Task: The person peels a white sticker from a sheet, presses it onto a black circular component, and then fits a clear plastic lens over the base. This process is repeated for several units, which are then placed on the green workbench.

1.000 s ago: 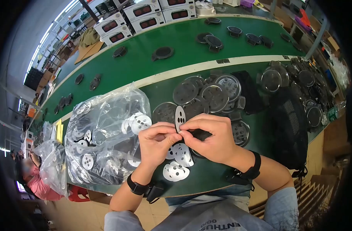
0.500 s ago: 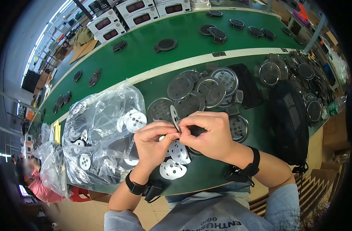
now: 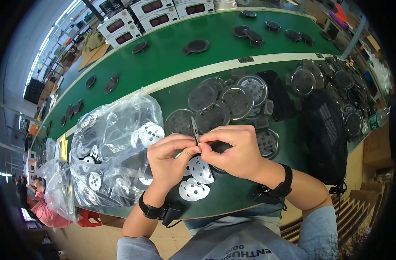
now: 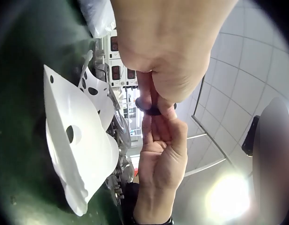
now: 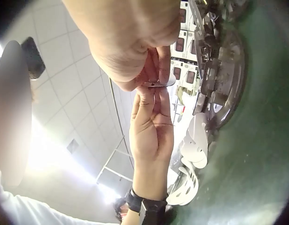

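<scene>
A thin perforated disc stands nearly edge-on between the two hands above the table. The left hand pinches its lower end from one side; the right hand pinches it from the other, fingertips meeting. In the left wrist view the disc shows a dark side, while the right wrist view shows a pale side of the disc. Below the hands lie white sheets with holes. A clear plastic bag of similar white pieces is beside the left hand.
Round transparent-rimmed parts are piled beyond the hands, more at the right. A black mesh bag lies right of the right hand. Dark round units sit on the green surface behind a pale strip. Another person is at far left.
The disc has turned from showing its holed face to nearly edge-on, both hands still pinching it. The hands have shifted slightly left. Several dark units on the far green surface have moved right since half a second ago.
</scene>
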Action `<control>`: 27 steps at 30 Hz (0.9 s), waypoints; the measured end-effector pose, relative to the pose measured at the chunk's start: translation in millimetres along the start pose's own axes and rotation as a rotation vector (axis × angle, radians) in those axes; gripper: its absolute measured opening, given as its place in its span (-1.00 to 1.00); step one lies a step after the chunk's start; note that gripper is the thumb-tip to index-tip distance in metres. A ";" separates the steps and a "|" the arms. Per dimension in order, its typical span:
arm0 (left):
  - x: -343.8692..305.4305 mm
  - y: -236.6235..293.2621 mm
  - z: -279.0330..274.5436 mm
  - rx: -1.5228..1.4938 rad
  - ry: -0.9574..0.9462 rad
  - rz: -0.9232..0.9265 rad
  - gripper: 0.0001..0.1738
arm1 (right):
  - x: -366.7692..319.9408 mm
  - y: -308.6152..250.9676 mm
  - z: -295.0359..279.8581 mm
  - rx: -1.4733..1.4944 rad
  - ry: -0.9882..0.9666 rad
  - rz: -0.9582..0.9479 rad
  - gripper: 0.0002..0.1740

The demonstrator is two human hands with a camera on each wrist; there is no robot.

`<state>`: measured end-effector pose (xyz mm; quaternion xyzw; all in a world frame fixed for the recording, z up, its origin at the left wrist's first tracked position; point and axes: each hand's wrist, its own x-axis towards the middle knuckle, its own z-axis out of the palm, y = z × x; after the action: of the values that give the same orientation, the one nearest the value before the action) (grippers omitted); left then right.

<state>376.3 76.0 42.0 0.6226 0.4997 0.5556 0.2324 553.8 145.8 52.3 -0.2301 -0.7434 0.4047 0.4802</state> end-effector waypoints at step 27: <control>-3.5 -2.6 6.1 0.009 0.004 0.010 -0.87 | 0.0 -0.8 -0.6 0.029 0.022 0.058 -0.87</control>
<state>381.4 75.5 36.5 0.6248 0.4996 0.5558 0.2260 554.3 145.6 53.0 -0.2491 -0.7253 0.4266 0.4795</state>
